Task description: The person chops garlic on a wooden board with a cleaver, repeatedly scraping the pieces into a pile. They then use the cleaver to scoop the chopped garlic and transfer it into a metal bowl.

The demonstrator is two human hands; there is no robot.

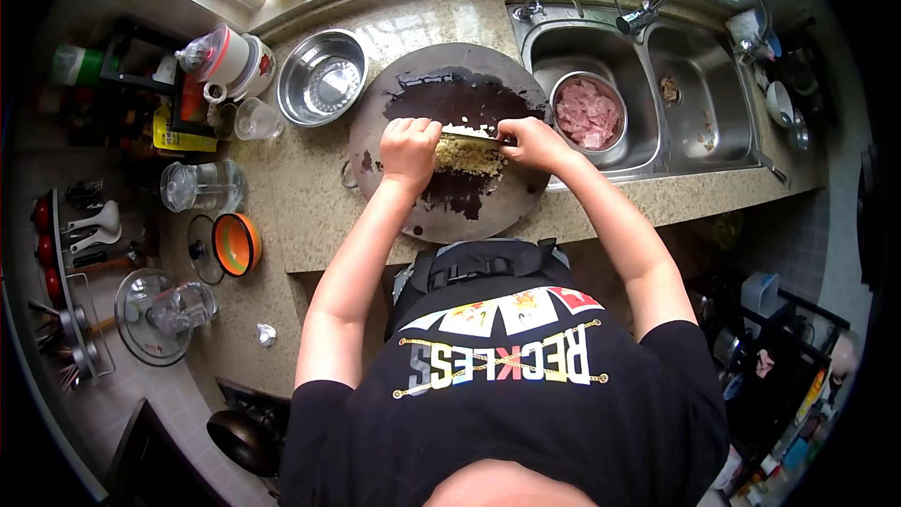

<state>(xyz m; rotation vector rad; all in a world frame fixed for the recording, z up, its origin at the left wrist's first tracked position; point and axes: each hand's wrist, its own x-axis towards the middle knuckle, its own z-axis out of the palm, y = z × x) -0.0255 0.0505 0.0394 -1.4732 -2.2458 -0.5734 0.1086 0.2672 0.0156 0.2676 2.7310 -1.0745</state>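
Note:
A large round cutting board (394,94), dark and wet in patches, lies on the counter in front of me. My right hand (532,144) is closed round the handle end of a knife. The knife blade (469,136) is seen almost edge-on and spans the gap between my hands. My left hand (410,152) is closed at the blade's other end; its fingertips are hidden. Finely chopped pale yellow bits (469,158) lie on the board on the near side of the blade, with a few whiter pieces just beyond it.
A metal bowl of pink raw meat (588,113) sits in the double sink (648,103) to the right. Left of the board are a steel bowl (323,78), a glass jug (202,186), an orange bowl (236,244) and a glass lid (141,319).

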